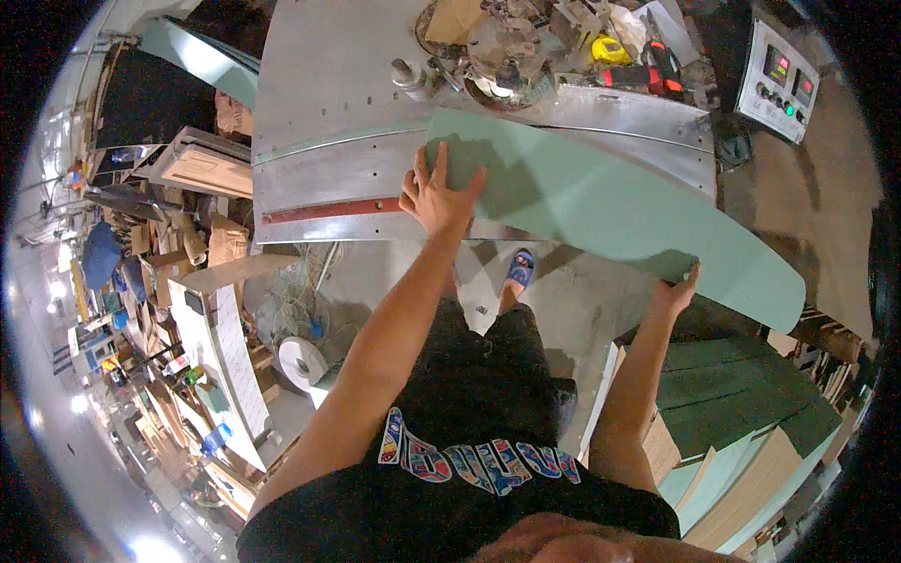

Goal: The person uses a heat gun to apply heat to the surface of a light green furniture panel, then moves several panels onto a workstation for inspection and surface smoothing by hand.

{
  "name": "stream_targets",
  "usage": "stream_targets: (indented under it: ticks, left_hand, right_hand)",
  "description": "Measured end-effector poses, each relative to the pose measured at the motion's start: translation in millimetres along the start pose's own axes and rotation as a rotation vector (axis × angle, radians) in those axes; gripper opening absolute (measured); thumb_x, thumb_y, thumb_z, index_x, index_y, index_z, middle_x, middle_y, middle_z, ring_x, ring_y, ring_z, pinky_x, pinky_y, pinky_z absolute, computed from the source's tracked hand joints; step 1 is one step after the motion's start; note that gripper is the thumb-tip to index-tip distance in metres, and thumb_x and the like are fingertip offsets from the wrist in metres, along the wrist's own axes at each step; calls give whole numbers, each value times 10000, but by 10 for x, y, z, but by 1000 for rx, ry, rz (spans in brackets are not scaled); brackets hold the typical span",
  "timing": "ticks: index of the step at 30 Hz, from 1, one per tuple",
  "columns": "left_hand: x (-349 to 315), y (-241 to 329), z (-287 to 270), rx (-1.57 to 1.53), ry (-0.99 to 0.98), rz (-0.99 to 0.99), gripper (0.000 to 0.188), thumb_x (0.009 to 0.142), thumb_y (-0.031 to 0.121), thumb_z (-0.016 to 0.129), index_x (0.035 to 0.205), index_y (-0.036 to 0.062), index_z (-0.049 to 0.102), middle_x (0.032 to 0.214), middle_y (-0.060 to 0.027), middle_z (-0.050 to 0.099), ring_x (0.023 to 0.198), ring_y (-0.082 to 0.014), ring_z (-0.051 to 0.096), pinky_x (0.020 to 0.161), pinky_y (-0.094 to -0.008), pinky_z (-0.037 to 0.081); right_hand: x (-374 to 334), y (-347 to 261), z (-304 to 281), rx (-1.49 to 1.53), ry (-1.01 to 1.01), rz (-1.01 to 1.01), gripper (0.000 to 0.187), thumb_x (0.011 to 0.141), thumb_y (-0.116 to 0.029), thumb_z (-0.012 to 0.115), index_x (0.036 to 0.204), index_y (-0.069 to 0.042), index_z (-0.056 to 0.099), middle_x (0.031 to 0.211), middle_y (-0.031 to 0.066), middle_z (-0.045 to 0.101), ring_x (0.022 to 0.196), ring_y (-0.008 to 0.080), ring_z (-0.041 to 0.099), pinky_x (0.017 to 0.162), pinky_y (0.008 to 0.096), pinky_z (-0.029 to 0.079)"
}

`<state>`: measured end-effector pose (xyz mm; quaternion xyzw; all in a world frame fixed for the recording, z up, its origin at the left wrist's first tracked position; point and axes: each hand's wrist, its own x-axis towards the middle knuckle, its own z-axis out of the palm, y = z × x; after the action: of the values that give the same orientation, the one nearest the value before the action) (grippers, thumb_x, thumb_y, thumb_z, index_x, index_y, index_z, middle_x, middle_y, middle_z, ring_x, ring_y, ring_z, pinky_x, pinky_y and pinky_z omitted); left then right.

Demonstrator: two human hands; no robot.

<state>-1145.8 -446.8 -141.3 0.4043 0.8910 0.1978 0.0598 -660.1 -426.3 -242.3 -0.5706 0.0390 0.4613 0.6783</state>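
I'm on the head feed, and there's the green panel (pixel 572 192), long and curved, lying slantwise across the middle, its left end over the grey metal table (pixel 328 75) and its right end reaching past the table's right edge. Whether it rests on the metal or is held just above, I can't tell from here.

My left hand (pixel 439 200) is wide, fingers spread, at the panel's near left corner, thumb and a fingertip on the green face. Over on the right, my right hand (pixel 678 289) is narrow, gripping the near edge; whatever fingers go underneath are hidden from me.

Left of my left hand, a red strip (pixel 328 210) runs along the near side of the table, and a long slot crosses the metal beyond it. On the far side I've got a grimy machine (pixel 507 52), a yellow tape measure (pixel 610 50) to its right, and red-and-black tools just nearer than that. Far right, a pale control box (pixel 777 83) shows lit red digits and a green light.

Near right, more green and wood-coloured boards (pixel 751 394) lie stacked. Near left, a white roll (pixel 301 362) sits by the floor, and a blue sandal (pixel 521 269) shows between panel and shorts.
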Motion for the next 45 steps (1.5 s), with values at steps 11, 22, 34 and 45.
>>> stream_targets:
  ticks: [11, 22, 34, 45]
  left_hand:
    - [-138, 297, 315, -41, 86, -18, 809, 722, 637, 829, 1442, 331, 624, 1609, -19, 449, 1422, -398, 364, 1163, -608, 218]
    - [87, 1, 323, -20, 252, -28, 729, 696, 568, 838, 1346, 266, 704, 1533, -6, 527, 1359, -367, 404, 1135, -549, 265]
    - [801, -560, -58, -71, 210, -157, 679, 757, 591, 810, 1343, 266, 702, 1483, -4, 559, 1381, -326, 421, 1168, -513, 256]
    - [1323, -1098, -153, -42, 240, -77, 752, 777, 605, 810, 1395, 212, 637, 1404, -54, 590, 1387, -311, 446, 1180, -534, 252]
  right_hand:
    - [-109, -168, 264, 0, 36, 6, 369, 1068, -436, 499, 1039, -96, 641, 988, 144, 712, 874, 377, 682, 811, 557, 574]
    - [-170, 97, 301, -21, 39, -40, 398, 1067, -423, 555, 1058, -40, 666, 1044, 119, 705, 924, 332, 676, 844, 522, 583]
    - [-1281, 759, 859, -680, 371, -170, 496, 984, -418, 706, 1196, 25, 639, 1142, 186, 656, 1001, 335, 628, 909, 481, 543]
    - [-2829, 2011, 2231, -1673, -1278, -1347, 603, 857, -557, 738, 1356, -226, 673, 1540, 101, 537, 1455, 380, 451, 1180, 540, 393]
